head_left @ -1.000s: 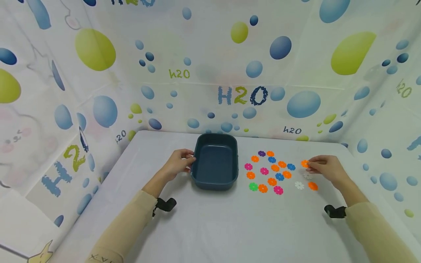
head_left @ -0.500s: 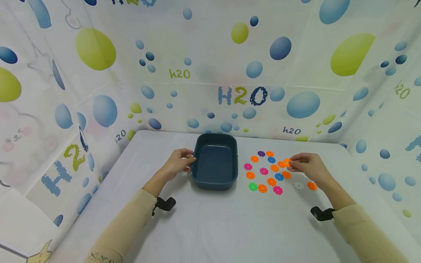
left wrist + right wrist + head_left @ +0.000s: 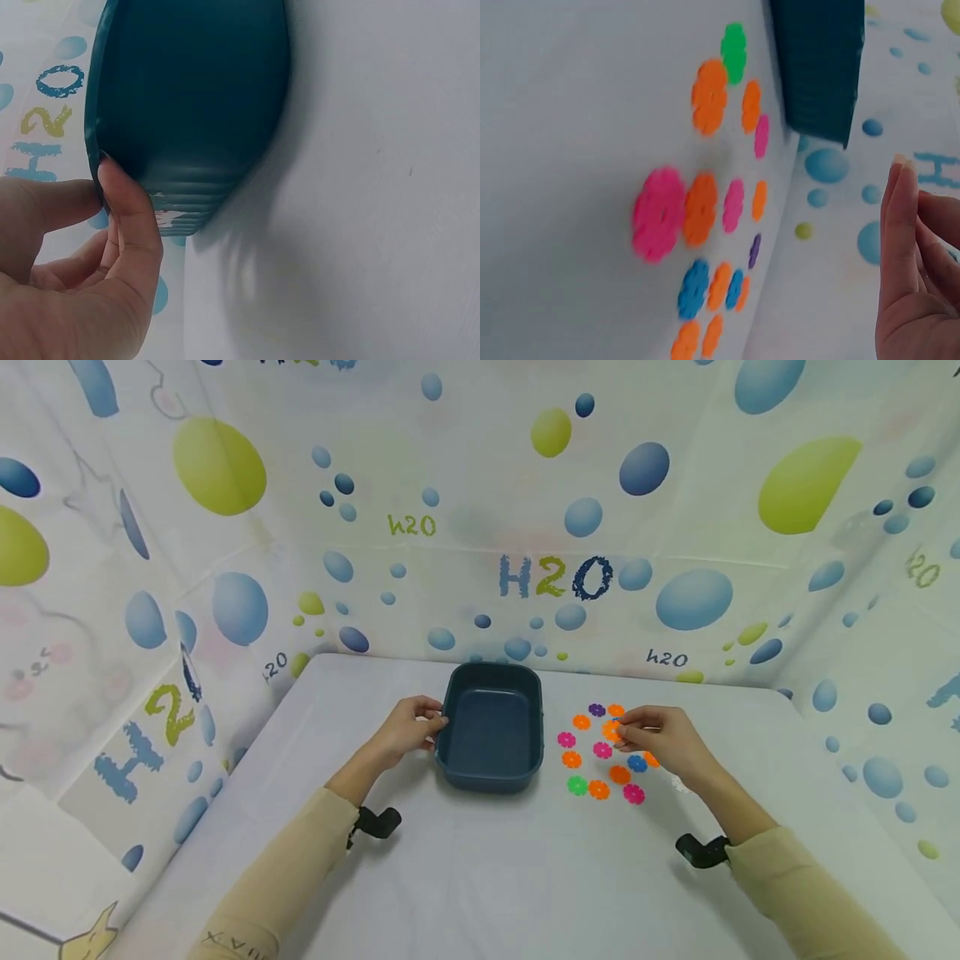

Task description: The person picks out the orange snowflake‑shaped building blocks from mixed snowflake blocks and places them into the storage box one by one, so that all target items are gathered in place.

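Observation:
A dark teal plastic bin [image 3: 491, 778] stands on the white table. My left hand [image 3: 408, 727] grips its left rim; in the left wrist view the fingers [image 3: 133, 217] pinch that wall. My right hand [image 3: 667, 743] is above the group of discs right of the bin, with an orange flower-shaped disc [image 3: 611, 732] at its fingertips. In the right wrist view its fingers [image 3: 900, 232] are pressed together, and I cannot make out the disc there. Below lie several flat flower-shaped discs, such as pink [image 3: 633, 794], green [image 3: 577, 786], blue [image 3: 637, 763] and purple [image 3: 597, 710].
Behind the table hangs a white curtain [image 3: 450, 568] with blue and green dots, which also covers both sides. A white disc [image 3: 679, 784] shows partly beside my right forearm. A black camera mount [image 3: 701, 852] sits on my right wrist, another [image 3: 378, 822] on my left.
My right hand has moved left with the orange disc, from the right edge of the group to above its middle. My left hand and the bin have stayed in place.

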The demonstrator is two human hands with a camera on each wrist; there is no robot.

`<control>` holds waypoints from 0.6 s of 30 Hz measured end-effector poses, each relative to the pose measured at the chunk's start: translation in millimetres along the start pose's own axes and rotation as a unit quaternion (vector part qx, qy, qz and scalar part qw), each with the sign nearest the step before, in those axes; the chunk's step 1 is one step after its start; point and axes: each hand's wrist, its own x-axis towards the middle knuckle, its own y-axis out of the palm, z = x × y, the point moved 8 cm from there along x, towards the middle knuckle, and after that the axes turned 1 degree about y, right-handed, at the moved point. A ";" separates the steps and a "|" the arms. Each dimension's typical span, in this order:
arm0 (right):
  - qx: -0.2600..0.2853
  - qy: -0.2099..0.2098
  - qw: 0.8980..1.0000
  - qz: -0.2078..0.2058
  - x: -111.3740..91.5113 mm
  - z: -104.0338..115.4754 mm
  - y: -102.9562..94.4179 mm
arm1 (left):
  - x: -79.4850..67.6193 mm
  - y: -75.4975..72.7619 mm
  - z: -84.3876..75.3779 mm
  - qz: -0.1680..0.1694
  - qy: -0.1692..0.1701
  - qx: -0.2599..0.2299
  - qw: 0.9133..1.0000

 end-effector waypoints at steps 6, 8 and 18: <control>0.004 -0.018 1.000 0.013 10.4 14.0 25.6 | 1.9 1.1 -1.1 0.000 -0.001 -0.005 1.000; 0.015 -0.025 0.999 0.019 14.2 19.0 34.3 | 1.6 1.0 -1.5 0.001 0.000 -0.007 1.000; 0.051 -0.037 0.997 0.045 31.9 40.5 72.3 | 2.0 2.2 1.7 0.003 -0.002 -0.010 1.000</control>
